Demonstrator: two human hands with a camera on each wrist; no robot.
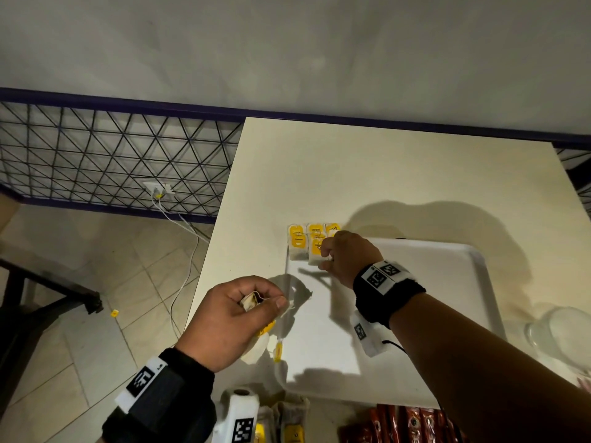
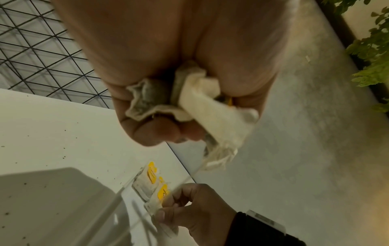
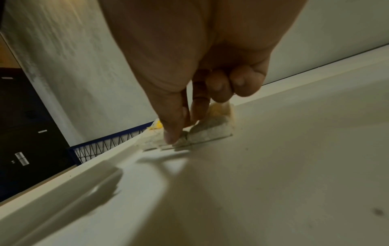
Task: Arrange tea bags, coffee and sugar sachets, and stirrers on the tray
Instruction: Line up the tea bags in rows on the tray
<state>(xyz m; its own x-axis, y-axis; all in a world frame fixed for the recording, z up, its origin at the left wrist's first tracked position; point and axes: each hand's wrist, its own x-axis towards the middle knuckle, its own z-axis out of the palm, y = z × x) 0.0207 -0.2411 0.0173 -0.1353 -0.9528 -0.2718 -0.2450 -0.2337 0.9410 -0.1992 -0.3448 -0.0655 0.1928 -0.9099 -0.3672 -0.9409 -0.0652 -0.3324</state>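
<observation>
Feather-light, limp paper tea bags (image 1: 302,243) in the far-left corner of the tray (image 1: 447,266), best nipped at a flat edge: right hand (image 1: 347,259) pinching one there, left hand (image 1: 230,318) fisted around spare tea bags (image 2: 189,106).

Wall (image 1: 287,52): grey, mottled plaster. Table (image 1: 399,174): cream top, pushed against the wall. Grille (image 1: 105,158): black wire lattice, blue frame, left of the table. Floor (image 1: 80,314): pale tiles. Socket (image 1: 159,188): white, two cables hanging. Foliage (image 2: 372,50): green leaves.
</observation>
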